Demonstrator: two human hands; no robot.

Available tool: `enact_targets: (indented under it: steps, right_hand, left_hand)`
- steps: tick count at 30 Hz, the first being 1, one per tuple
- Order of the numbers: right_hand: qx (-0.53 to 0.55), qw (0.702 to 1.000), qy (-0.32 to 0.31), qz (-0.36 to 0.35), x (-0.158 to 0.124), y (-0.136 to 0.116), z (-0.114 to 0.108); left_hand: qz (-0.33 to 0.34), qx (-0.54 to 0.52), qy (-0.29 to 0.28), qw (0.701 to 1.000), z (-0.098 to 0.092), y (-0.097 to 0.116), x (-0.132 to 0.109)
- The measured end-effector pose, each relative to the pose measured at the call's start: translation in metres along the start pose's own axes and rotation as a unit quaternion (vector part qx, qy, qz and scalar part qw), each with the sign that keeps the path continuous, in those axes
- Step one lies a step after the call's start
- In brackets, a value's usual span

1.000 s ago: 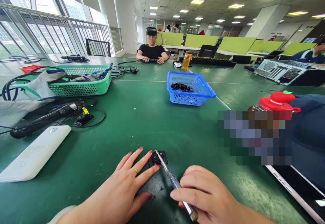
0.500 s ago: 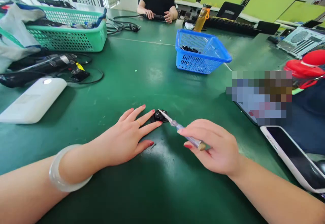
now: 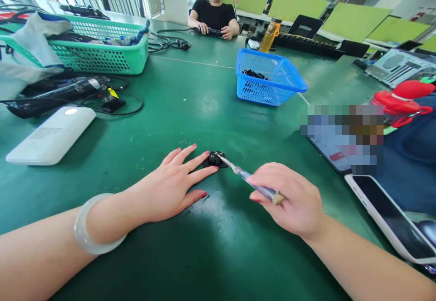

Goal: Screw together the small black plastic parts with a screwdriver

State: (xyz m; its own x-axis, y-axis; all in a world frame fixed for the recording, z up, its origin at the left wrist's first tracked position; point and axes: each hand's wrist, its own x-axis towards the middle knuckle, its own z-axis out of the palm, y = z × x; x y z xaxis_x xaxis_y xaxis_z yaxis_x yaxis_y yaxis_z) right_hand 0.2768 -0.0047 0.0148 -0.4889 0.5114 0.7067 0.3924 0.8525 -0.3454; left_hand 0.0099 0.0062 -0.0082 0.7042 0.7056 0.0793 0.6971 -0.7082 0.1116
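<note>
A small black plastic part (image 3: pixel 216 159) lies on the green table (image 3: pixel 170 123) in front of me. My left hand (image 3: pixel 175 180) rests flat with its fingers spread, and two fingertips touch the left side of the part. Between the fingers and thumb of my right hand (image 3: pixel 289 201) is a screwdriver (image 3: pixel 252 179) with a clear purplish handle and a brass-coloured end cap. Its thin metal tip points down and left and meets the top of the part. Exactly what the tip presses on is too small to make out.
A blue basket (image 3: pixel 269 92) with black pieces stands beyond the part. On the left are a green basket (image 3: pixel 102 60), black cabled gear (image 3: pixel 64 96) and a white power bank (image 3: pixel 51 137). Phones (image 3: pixel 391 214) and a red-lidded bottle (image 3: pixel 402 103) lie right. A person (image 3: pixel 214 14) sits opposite.
The view has tilted up slightly, so the far things sit lower. The screwdriver tip has shifted a little on the part; my left hand stays in place.
</note>
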Motion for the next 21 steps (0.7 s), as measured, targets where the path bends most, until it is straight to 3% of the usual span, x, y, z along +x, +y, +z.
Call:
enact_targets:
  steps: [6,21]
  right_hand:
    - [0.005,1.000,-0.026,-0.014,-0.0005,-0.0007,0.0017]
    - [0.019,0.999,-0.008,0.030,-0.0006,0.0013,0.0006]
  left_hand:
    - [0.002,-0.012,0.003,1.000,0.0007,-0.0012,-0.0003]
    - [-0.002,-0.030,-0.003,1.000,0.0010,-0.0023,-0.0001]
